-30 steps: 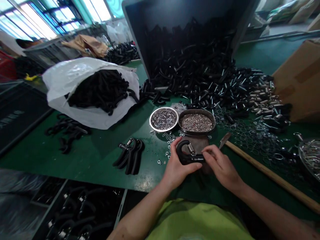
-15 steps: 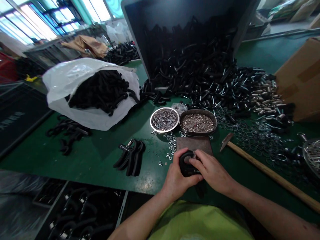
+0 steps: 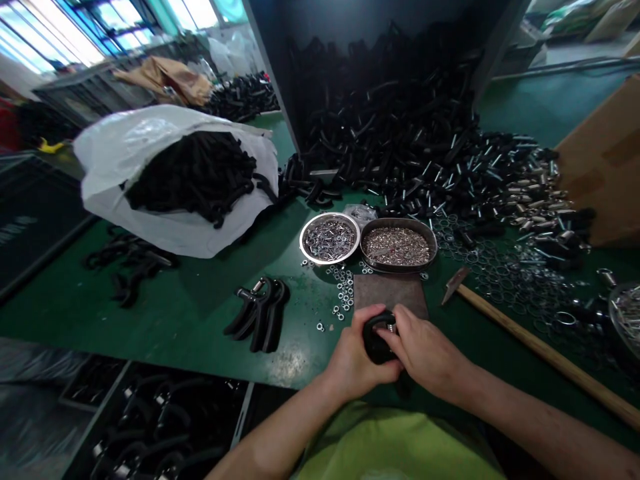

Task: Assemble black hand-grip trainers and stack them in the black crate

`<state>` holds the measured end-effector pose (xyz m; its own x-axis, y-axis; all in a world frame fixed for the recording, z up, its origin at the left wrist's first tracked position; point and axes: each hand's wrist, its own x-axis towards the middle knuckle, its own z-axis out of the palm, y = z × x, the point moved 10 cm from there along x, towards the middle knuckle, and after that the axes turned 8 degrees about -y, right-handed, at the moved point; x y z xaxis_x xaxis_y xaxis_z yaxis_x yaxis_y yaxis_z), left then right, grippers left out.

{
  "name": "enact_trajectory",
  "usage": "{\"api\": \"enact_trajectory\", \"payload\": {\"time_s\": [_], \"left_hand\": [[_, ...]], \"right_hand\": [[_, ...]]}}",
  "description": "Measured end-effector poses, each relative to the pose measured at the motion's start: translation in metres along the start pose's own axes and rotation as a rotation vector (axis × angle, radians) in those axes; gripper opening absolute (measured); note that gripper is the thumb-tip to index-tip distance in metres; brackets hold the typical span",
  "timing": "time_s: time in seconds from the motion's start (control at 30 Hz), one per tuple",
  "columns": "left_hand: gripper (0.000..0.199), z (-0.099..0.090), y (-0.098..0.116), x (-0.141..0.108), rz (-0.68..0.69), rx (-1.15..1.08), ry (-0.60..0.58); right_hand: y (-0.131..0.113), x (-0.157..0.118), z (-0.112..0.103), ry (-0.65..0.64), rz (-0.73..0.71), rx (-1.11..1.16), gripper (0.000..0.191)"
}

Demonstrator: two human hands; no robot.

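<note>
Both my hands are closed around a black curved hand grip strengthener [image 3: 376,341], close to the table's front edge. My left hand [image 3: 350,363] wraps its left side, thumb underneath and fingers over the top. On the other side, my right hand [image 3: 427,347] grips near a silver coil spring [image 3: 391,327], its fingers pressed inward. Just beyond my fingertips lies a flat metal plate [image 3: 390,292]. To the left, several more black grip parts [image 3: 260,313] rest together on the green table, one with a spring visible. The strengthener's lower portion is hidden by my hands.
A round bowl [image 3: 330,239] and an oval tin [image 3: 399,245] hold small metal parts; loose nuts [image 3: 344,293] lie nearby. A hammer [image 3: 530,337] lies to the right. Behind are a white sack [image 3: 175,233], a tipped dark bin [image 3: 273,60] and a cardboard box [image 3: 605,167].
The grip strengthener has turned in my hands, its spring now more exposed beside my right fingers. Both hands have come slightly nearer to me, and the plate shows more. The view has shifted slightly.
</note>
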<state>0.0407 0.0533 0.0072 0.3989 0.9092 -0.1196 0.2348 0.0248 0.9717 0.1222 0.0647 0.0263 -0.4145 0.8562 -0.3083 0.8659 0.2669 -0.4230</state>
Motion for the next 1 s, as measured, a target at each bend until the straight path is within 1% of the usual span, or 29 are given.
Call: {"api": "enact_trajectory", "payload": {"time_s": [0.13,0.17,0.23,0.27,0.3,0.33,0.37,0.4,0.43,0.47,0.53,0.57,0.63,0.73,0.87,0.93,1.0], "left_hand": [[0.078,0.005,-0.016,0.016,-0.115,0.013,-0.050],[0.079,0.003,-0.017,0.020,-0.123,0.051,-0.060],[0.076,-0.010,-0.010,0.032,-0.061,0.180,-0.036],[0.069,-0.022,-0.003,0.039,-0.002,0.264,0.003],[0.058,-0.038,0.005,0.046,0.054,0.356,0.062],[0.044,-0.057,0.012,0.053,0.090,0.455,0.133],[0.031,-0.076,0.017,0.061,0.096,0.555,0.205],[0.021,-0.096,0.020,0.070,0.069,0.658,0.275],[0.017,-0.114,0.021,0.081,0.026,0.758,0.322],[0.016,-0.129,0.021,0.092,-0.022,0.854,0.346],[0.017,-0.148,0.017,0.115,-0.121,1.010,0.327],[0.017,-0.153,0.014,0.125,-0.165,1.063,0.301],[0.018,-0.157,0.008,0.139,-0.224,1.118,0.251],[0.020,-0.155,0.003,0.148,-0.254,1.125,0.223],[0.022,-0.153,-0.002,0.147,-0.280,1.111,0.212],[0.022,-0.155,-0.002,0.146,-0.292,1.100,0.225],[0.024,-0.159,0.000,0.144,-0.304,1.090,0.253]], "right_hand": [[0.016,0.017,-0.004,-0.037,0.037,-0.123,0.028],[0.019,0.023,-0.007,-0.053,0.026,-0.162,0.032],[0.019,0.038,-0.019,-0.080,-0.049,-0.207,0.035],[0.016,0.048,-0.027,-0.081,-0.100,-0.210,0.032],[0.012,0.059,-0.036,-0.068,-0.146,-0.207,0.028],[0.007,0.072,-0.047,-0.041,-0.177,-0.204,0.024],[0.002,0.087,-0.057,-0.006,-0.187,-0.206,0.021],[-0.002,0.103,-0.066,0.029,-0.182,-0.212,0.019],[-0.008,0.120,-0.073,0.059,-0.173,-0.220,0.019],[-0.013,0.137,-0.077,0.080,-0.163,-0.228,0.019],[-0.023,0.167,-0.077,0.093,-0.145,-0.241,0.018],[-0.027,0.179,-0.075,0.095,-0.135,-0.244,0.018],[-0.032,0.196,-0.070,0.101,-0.107,-0.242,0.020],[-0.031,0.207,-0.064,0.115,-0.064,-0.218,0.024],[-0.028,0.204,-0.066,0.129,-0.058,-0.156,0.022],[-0.026,0.197,-0.073,0.149,-0.070,-0.112,0.021],[-0.022,0.184,-0.082,0.180,-0.092,-0.061,0.022]]}}
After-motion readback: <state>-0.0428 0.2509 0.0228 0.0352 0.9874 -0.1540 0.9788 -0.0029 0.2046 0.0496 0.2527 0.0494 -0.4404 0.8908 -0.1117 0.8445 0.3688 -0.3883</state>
